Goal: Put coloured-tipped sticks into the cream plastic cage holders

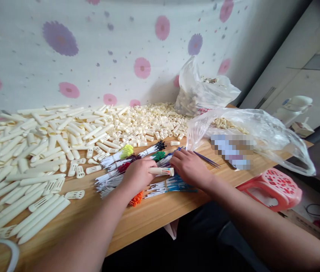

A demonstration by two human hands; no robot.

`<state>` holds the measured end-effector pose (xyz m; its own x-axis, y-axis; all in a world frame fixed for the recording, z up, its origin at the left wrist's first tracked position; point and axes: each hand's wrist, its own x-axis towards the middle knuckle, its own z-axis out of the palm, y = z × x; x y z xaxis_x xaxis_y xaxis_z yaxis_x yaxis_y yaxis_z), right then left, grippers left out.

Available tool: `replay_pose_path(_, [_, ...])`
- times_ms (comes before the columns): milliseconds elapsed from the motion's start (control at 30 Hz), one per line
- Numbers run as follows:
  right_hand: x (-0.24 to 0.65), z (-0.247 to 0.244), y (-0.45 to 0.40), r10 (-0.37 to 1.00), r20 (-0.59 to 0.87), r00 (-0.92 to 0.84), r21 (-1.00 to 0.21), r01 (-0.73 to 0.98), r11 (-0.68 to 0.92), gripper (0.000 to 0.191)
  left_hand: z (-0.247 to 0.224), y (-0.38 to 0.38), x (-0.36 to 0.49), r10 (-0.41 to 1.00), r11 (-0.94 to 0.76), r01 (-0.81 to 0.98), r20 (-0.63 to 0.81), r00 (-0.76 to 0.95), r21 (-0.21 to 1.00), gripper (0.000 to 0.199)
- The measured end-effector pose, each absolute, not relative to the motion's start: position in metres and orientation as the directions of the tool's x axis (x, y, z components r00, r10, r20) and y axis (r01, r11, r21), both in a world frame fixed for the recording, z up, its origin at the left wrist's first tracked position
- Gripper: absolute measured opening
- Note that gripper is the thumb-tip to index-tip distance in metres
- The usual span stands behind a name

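My left hand [137, 173] is closed round a cream multicolour pen barrel [161, 171], held level, with several coloured tips showing at its right end. Curled fingers of my right hand [190, 168] are down among the refill bundles, close to the barrel's open end; whatever is in them is hidden. Bundles of thin white pen refills lie around both hands, with yellow [126, 151], black [157, 146], green [158, 156], orange [136, 198] and blue ends [177, 183]. Dark tweezers [207, 159] lie just right of my right hand.
Cream pen barrels [43, 139] cover the table's left side. Small slotted cream parts [148, 122] are heaped at the back. Filled plastic bags [205, 94] and a blurred phone-like object [230, 151] are at the right. A pink stool [279, 189] stands below the table edge.
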<state>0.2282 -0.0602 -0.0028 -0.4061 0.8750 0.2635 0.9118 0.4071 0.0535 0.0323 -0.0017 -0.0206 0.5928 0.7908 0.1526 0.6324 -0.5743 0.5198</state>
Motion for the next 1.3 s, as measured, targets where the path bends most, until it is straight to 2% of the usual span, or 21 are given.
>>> replay_pose_path(100, [0.246, 0.0, -0.064, 0.916, 0.271, -0.295, -0.018, 0.95, 0.311, 0.014, -0.017, -0.002, 0.032, 0.802, -0.546, 0.645, 0.109, 0.588, 0.535, 0.011])
replay_pose_path(167, [0.256, 0.004, -0.066, 0.927, 0.289, -0.237, -0.109, 0.954, 0.278, 0.018, -0.013, -0.002, 0.03, 0.81, -0.515, 0.618, 0.1, 0.578, 0.594, 0.009])
replay_pose_path(300, [0.256, 0.02, -0.068, 0.891, 0.34, -0.301, -0.256, 0.882, 0.396, 0.019, 0.003, -0.004, 0.022, 0.891, -0.353, 0.474, 0.134, 0.434, 0.807, 0.023])
replay_pose_path(367, [0.247, 0.031, -0.069, 0.869, 0.34, -0.36, -0.29, 0.838, 0.461, 0.019, 0.012, -0.007, 0.018, 0.906, -0.323, 0.392, 0.161, 0.392, 0.862, 0.03])
replay_pose_path(500, [0.222, 0.043, -0.068, 0.839, 0.342, -0.424, -0.374, 0.757, 0.536, 0.019, 0.021, -0.014, 0.017, 0.854, -0.34, 0.329, 0.143, 0.5, 0.881, 0.033])
replay_pose_path(600, [0.212, 0.039, -0.065, 0.854, 0.37, -0.365, -0.499, 0.698, 0.514, 0.014, 0.02, -0.017, 0.017, 0.832, -0.299, 0.316, 0.084, 0.548, 0.901, 0.029])
replay_pose_path(667, [0.211, 0.034, -0.064, 0.896, 0.35, -0.274, -0.676, 0.589, 0.444, 0.006, 0.019, -0.017, 0.016, 0.836, -0.261, 0.295, 0.062, 0.545, 0.919, 0.027])
replay_pose_path(733, [0.213, 0.029, -0.062, 0.938, 0.268, -0.222, -0.862, 0.38, 0.336, 0.01, 0.02, -0.017, 0.014, 0.834, -0.229, 0.245, 0.06, 0.549, 0.942, 0.025])
replay_pose_path(833, [0.215, 0.025, -0.062, 0.958, 0.19, -0.215, -0.973, 0.09, 0.214, 0.021, 0.024, -0.018, 0.013, 0.821, -0.199, 0.158, 0.076, 0.566, 0.967, 0.02])
replay_pose_path(933, [0.211, 0.024, -0.061, 0.952, 0.244, -0.187, -0.97, -0.033, 0.242, 0.021, 0.027, -0.02, 0.012, 0.8, -0.216, 0.092, 0.122, 0.588, 0.972, 0.018])
replay_pose_path(1067, [0.2, 0.023, -0.06, 0.912, 0.361, -0.195, -0.932, -0.04, 0.36, 0.014, 0.026, -0.02, 0.012, 0.753, -0.26, 0.069, 0.157, 0.639, 0.963, 0.02])
replay_pose_path(1167, [0.198, 0.029, -0.069, 0.824, 0.559, -0.095, -0.806, 0.172, 0.566, 0.007, 0.022, -0.018, 0.013, 0.802, -0.333, 0.117, 0.216, 0.557, 0.935, 0.022])
replay_pose_path(1233, [0.202, 0.042, -0.086, 0.667, 0.744, 0.044, -0.632, 0.372, 0.68, 0.004, 0.02, -0.016, 0.012, 0.852, -0.411, 0.166, 0.313, 0.42, 0.896, 0.02])
replay_pose_path(1300, [0.207, 0.061, -0.108, 0.526, 0.845, 0.1, -0.499, 0.503, 0.706, 0.012, 0.019, -0.014, 0.011, 0.851, -0.485, 0.212, 0.401, 0.34, 0.849, 0.015])
